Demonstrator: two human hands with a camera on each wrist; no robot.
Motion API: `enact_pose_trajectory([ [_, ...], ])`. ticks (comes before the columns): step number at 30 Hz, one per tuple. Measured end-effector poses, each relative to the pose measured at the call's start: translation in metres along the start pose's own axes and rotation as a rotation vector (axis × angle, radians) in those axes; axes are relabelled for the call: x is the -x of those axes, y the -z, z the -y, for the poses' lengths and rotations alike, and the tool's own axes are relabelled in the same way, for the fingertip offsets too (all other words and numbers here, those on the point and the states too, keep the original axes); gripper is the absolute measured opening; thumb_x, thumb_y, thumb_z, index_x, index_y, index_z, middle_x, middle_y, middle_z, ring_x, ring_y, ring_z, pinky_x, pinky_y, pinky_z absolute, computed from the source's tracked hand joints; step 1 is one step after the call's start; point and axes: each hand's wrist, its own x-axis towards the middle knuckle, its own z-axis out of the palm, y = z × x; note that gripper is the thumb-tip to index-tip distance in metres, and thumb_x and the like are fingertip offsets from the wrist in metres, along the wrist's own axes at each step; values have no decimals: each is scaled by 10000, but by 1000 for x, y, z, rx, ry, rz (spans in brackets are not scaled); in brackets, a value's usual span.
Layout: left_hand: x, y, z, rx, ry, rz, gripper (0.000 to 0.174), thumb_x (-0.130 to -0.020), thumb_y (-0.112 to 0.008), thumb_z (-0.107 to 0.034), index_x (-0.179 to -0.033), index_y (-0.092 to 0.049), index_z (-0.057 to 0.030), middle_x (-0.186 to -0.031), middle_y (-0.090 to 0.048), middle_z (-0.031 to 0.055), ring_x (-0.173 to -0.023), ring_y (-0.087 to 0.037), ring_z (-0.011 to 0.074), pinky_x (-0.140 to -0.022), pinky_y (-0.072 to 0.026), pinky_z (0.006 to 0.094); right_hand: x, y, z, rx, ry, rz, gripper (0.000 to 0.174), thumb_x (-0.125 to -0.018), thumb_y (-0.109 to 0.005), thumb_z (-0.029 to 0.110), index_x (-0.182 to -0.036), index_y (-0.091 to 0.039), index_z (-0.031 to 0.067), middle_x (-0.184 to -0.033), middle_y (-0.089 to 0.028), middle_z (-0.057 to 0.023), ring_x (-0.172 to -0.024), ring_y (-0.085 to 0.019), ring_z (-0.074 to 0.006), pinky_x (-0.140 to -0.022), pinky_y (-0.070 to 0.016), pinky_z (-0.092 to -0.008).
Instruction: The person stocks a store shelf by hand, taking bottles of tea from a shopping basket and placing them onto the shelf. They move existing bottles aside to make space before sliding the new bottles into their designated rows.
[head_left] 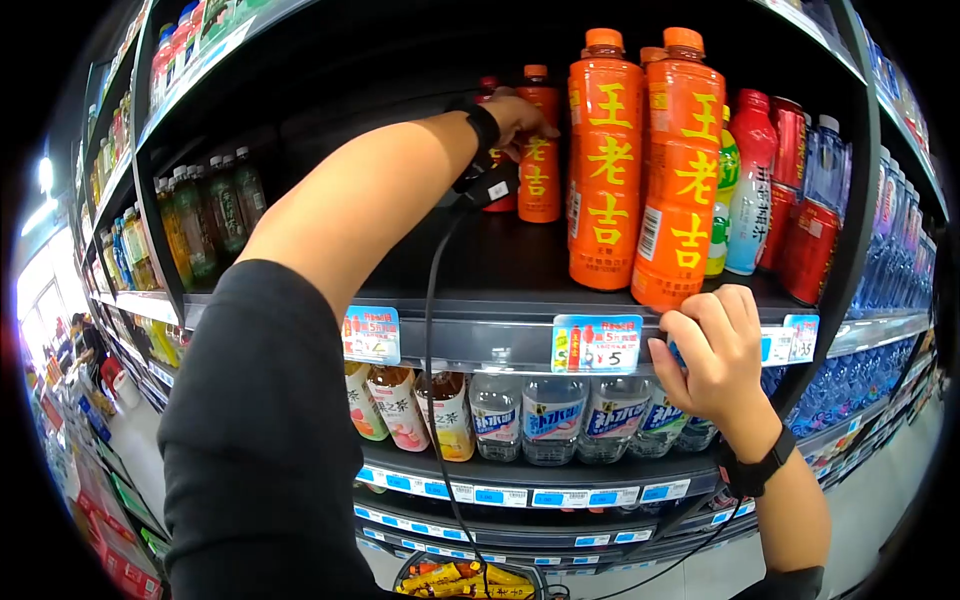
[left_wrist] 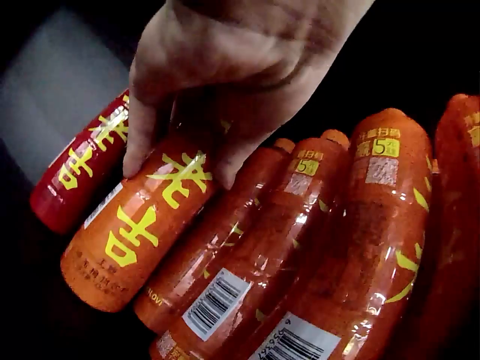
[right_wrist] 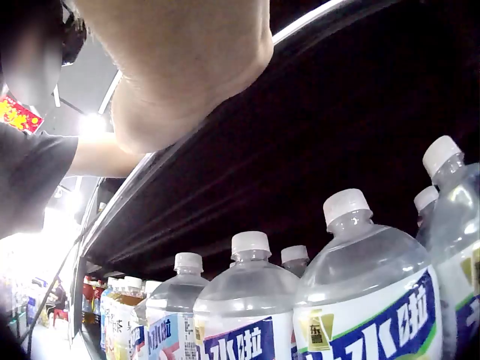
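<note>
Deep on the shelf, my left hand (head_left: 517,117) grips the upper part of an orange drink bottle (head_left: 539,178) with yellow characters. In the left wrist view its thumb and fingers lie on both sides of that bottle (left_wrist: 127,240), their grip covering the cap. A dark red bottle (left_wrist: 82,165) stands beside it. My right hand (head_left: 715,350) is at the shelf's front edge with its fingers loosely bent, just below a large orange bottle (head_left: 683,180). Its fingers are outside the right wrist view, where only the forearm side (right_wrist: 180,67) shows.
Another large orange bottle (head_left: 605,170) stands near the shelf front. Right of it are a pink-capped bottle (head_left: 750,190) and red cans (head_left: 808,250). Clear water bottles (head_left: 553,420) line the shelf below. A black cable (head_left: 432,330) hangs before the shelves, above a basket of yellow packages (head_left: 465,580).
</note>
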Motion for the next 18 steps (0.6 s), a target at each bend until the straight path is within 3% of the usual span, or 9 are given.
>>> enact_pose_trajectory([
  [2, -17, 1, 10, 9, -51, 102, 530, -731, -842, -100, -1145, -577, 99, -1066, -643, 211, -910, -673, 334, -745, -605, 511, -1, -1, 1, -1, 8, 8, 205, -684, -721, 165, -814, -611, 50, -781, -535, -70, -701, -505, -270, -658, -413, -400],
  [3, -24, -2, 12, 16, -69, 62, 531, -747, -832, -109, -1164, -575, 96, -1053, -652, 213, -891, -678, 340, -722, -601, 522, -1, -1, 1, 12, 3, 17, 209, -685, -722, 168, -816, -612, 48, -782, -533, -74, -701, -503, -272, -658, -410, -402],
  [7, -36, -14, 24, -49, -86, -16, 565, -740, -848, -223, -1160, -604, 66, -1044, -687, 206, -840, -707, 277, -743, -604, 378, 2, -4, 0, 16, -2, 33, 217, -687, -716, 165, -827, -605, 41, -781, -520, -90, -695, -483, -284, -646, -390, -405],
  [9, -40, -20, 27, -123, -149, -15, 578, -755, -836, -228, -1184, -585, 66, -1049, -686, 210, -839, -708, 287, -710, -604, 369, 3, -5, 0, 19, 5, 36, 219, -689, -714, 166, -829, -601, 42, -779, -518, -91, -693, -478, -286, -642, -384, -405],
  [12, -37, -23, 38, 24, -199, -14, 505, -765, -809, -213, -1166, -600, 10, -1021, -676, 167, -888, -681, 284, -713, -586, 424, 3, -6, -1, 32, 15, 37, 223, -690, -711, 169, -827, -587, 43, -775, -511, -95, -686, -465, -290, -635, -374, -406],
  [14, -40, -28, 37, -111, -24, 92, 806, -832, -751, -357, -1421, -329, -4, -1236, -625, 178, -1026, -665, 288, -872, -549, 403, 3, -6, -1, 39, 9, 34, 225, -691, -709, 175, -820, -577, 46, -771, -504, -97, -682, -458, -291, -628, -365, -407],
  [15, -44, -24, 37, -187, 87, 336, 872, -830, -750, -364, -1486, -257, -69, -1350, -556, 131, -1190, -572, 245, -1011, -444, 409, 3, -7, -1, 37, 12, 38, 225, -691, -709, 175, -820, -577, 46, -771, -504, -97, -682, -458, -291, -628, -365, -407],
  [16, -43, -26, 43, -184, 89, 335, 872, -830, -750, -364, -1486, -257, -69, -1350, -556, 131, -1190, -572, 245, -1011, -444, 409, 4, -8, -1, 40, 12, 36, 225, -691, -707, 176, -819, -574, 47, -769, -502, -97, -680, -456, -291, -625, -362, -406],
  [18, -38, -36, 54, -148, 60, 303, 676, -849, -742, -261, -1348, -382, 19, -1228, -593, 203, -1049, -626, 320, -797, -561, 474, 4, -8, -1, 44, 13, 35, 226, -691, -706, 177, -817, -571, 47, -768, -500, -96, -677, -454, -290, -623, -359, -406],
])
